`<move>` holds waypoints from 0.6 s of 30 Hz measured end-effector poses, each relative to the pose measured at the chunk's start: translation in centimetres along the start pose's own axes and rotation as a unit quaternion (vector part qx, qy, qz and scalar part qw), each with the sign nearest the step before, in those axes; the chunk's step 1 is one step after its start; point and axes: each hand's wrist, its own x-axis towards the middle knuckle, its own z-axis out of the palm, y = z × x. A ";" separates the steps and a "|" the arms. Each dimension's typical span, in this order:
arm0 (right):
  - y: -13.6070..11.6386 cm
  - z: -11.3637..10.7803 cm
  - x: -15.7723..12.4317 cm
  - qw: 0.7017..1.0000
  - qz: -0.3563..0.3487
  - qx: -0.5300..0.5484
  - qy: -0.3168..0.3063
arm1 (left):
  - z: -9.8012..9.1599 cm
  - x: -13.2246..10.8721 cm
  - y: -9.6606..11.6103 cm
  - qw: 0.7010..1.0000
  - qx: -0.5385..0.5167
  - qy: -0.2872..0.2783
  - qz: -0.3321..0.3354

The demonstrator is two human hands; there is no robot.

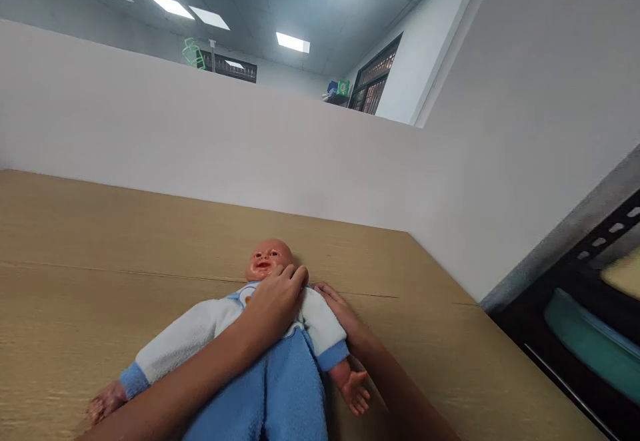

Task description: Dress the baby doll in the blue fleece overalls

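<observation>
A baby doll (pixel 295 388) lies on its back on the wooden table, its bald head toward the wall. It wears white and blue fleece clothes, and its arms are spread out to the sides. Across its chest lies my left hand (pixel 277 298), fingers bent and closed on the clothing by the collar, just below the chin. My right hand (pixel 345 311) rests along the outer side of the doll's white sleeve (pixel 320 321), with the fingers curled at the shoulder. My left forearm covers part of the doll's belly. Its feet lie outside the view.
The brown table top (pixel 125 241) meets a low white partition (pixel 200 141) at the back and a white wall (pixel 525 128) at the right. Beyond the table's right edge is a dark rack (pixel 560 274) with a teal item (pixel 590 341).
</observation>
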 end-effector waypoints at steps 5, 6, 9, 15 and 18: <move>-2.0 -1.6 -3.4 0.997 0.025 -0.039 -0.058 | -0.7 -0.2 0.0 0.999 0.039 -0.012 0.017; -2.6 -2.1 -4.1 0.995 0.031 -0.064 -0.072 | -0.7 -0.2 -0.1 0.999 0.036 -0.012 0.020; -4.6 -3.6 -5.8 0.978 0.070 -0.174 -0.094 | -1.2 -0.7 -0.2 0.998 -0.006 -0.019 0.063; -10.7 -4.7 -5.0 0.975 0.118 -0.128 -0.138 | -1.9 -1.0 0.6 0.968 -0.194 -0.048 0.151; -12.8 -4.3 -4.5 0.982 0.087 -0.062 -0.155 | -1.6 -0.5 0.8 0.963 -0.245 -0.010 0.113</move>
